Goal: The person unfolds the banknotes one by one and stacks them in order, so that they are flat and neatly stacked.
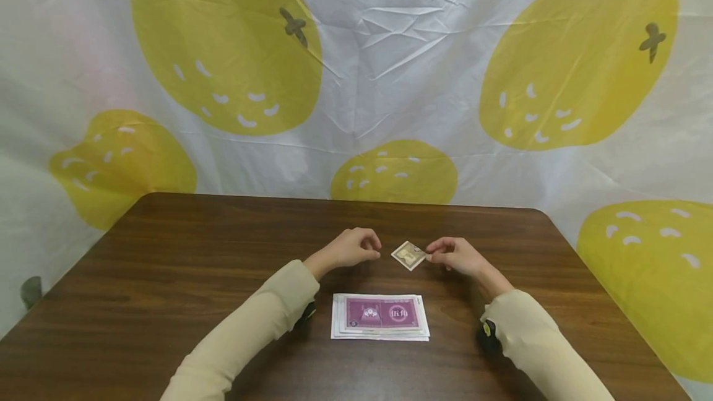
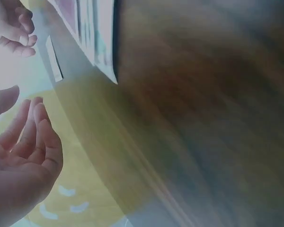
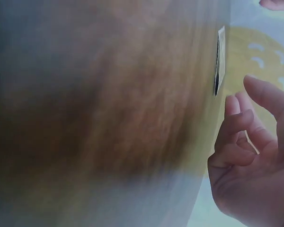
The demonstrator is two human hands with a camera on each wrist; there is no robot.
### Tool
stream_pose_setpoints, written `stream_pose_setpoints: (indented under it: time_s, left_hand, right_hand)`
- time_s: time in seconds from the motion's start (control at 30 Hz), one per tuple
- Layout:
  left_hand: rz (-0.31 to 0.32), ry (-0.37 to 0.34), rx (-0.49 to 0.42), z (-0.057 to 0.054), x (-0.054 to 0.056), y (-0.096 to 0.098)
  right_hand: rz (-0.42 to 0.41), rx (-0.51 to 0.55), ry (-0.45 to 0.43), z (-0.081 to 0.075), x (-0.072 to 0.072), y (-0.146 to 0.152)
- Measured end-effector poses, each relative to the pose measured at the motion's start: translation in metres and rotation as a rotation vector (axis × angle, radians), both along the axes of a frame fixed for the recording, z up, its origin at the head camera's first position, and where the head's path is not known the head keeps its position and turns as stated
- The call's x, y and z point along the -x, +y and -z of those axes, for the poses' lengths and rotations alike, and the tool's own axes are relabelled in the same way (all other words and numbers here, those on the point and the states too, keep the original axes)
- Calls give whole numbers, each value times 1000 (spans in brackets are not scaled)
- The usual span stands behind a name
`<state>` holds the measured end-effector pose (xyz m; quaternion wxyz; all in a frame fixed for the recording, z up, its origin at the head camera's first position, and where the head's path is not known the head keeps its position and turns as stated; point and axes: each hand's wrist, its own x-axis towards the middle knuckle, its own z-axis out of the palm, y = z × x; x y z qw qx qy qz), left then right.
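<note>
A small square printed paper (image 1: 409,255), brownish with a pale border, lies on the dark wooden table. In the right wrist view the same paper (image 3: 220,61) shows edge-on, just past the fingertips. My right hand (image 1: 458,257) is at its right corner, thumb and fingers apart with nothing between them. To its left, my left hand (image 1: 353,247) hovers with loosely bent fingers and holds nothing; the left wrist view shows the palm and a gap at the thumb. Nearer me, a purple banknote (image 1: 382,312) tops a stack of white-edged papers (image 1: 337,327).
The brown table (image 1: 195,252) has rounded far corners. Right behind it hangs a white cloth (image 1: 390,79) printed with large yellow fruits. A dark band with a device (image 1: 489,334) is on the right forearm, below the cream sleeve.
</note>
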<state>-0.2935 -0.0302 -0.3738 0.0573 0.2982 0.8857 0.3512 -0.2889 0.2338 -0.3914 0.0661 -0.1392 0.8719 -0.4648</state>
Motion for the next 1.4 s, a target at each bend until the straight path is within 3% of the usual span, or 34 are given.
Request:
stream_pose_setpoints:
  time_s: [0.17, 0.33, 0.47, 0.6, 0.63, 0.73, 0.83, 0.93, 1.0, 1.1, 1.17, 1.2, 1.3, 1.37, 1.4]
  left_hand:
    - [-41, 17, 35, 1, 7, 10]
    - [-60, 37, 74, 4, 7, 16]
    - [-79, 12, 102, 10, 9, 20]
    - [-72, -3, 115, 27, 23, 23]
    - [-50, 26, 91, 40, 34, 23]
    - [-30, 50, 106, 52, 45, 24]
    - [-21, 93, 114, 51, 41, 25]
    - [-30, 108, 155, 29, 18, 26]
    - [-22, 125, 171, 24, 12, 26]
    - [-9, 126, 184, 26, 13, 27]
    - [-5, 113, 193, 38, 26, 28]
    - [-9, 131, 199, 39, 27, 28]
    - [24, 169, 144, 77, 59, 30]
    - [31, 146, 132, 84, 65, 30]
    - [30, 138, 114, 82, 63, 30]
  right_hand:
    - [48, -46, -6, 3, 7, -1]
    - [48, -84, -13, 4, 9, -6]
    - [38, -150, 20, 3, 11, -10]
    - [11, -229, 59, 3, 12, -15]
    - [0, -236, 61, 3, 12, -16]
    - [-40, -236, 56, 2, 12, -19]
    - [-91, -192, 35, 2, 11, -20]
    - [-143, -131, 22, 3, 11, -21]
    - [-170, -94, 30, 4, 10, -22]
    - [-196, -62, 56, 6, 10, -23]
    - [-213, -49, 76, 7, 10, -24]
    - [-224, -45, 89, 7, 10, -24]
    - [-246, -36, 120, 8, 10, -25]
    - [-257, -31, 130, 7, 9, -26]
    - [-260, -34, 136, 6, 8, -27]
